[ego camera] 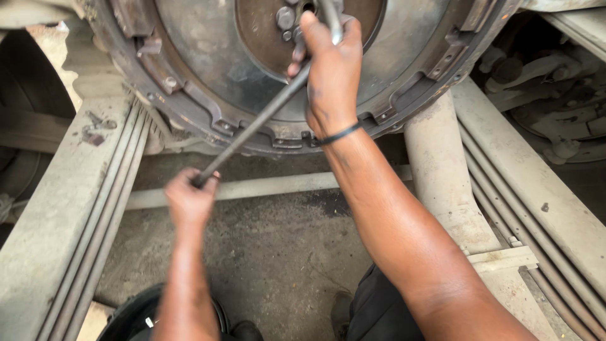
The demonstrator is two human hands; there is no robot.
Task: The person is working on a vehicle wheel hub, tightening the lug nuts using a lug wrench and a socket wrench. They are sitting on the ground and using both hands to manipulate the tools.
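Observation:
A large round rusty metal flywheel housing (189,101) fills the top of the head view, with several bolts (285,17) around its brown centre plate. A long dark metal wrench bar (252,126) runs diagonally from that centre down to the lower left. My left hand (189,197) grips the bar's lower end. My right hand (331,69), with a black band on the wrist, wraps around the bar's upper part at the bolts, where a shiny bent section (331,22) shows.
Dusty chassis rails (69,208) run on the left and a rail with leaf springs (536,189) on the right. A grey crossbar (265,187) lies under the housing. Stained concrete floor (271,252) lies below; my dark trousers (372,309) show at the bottom.

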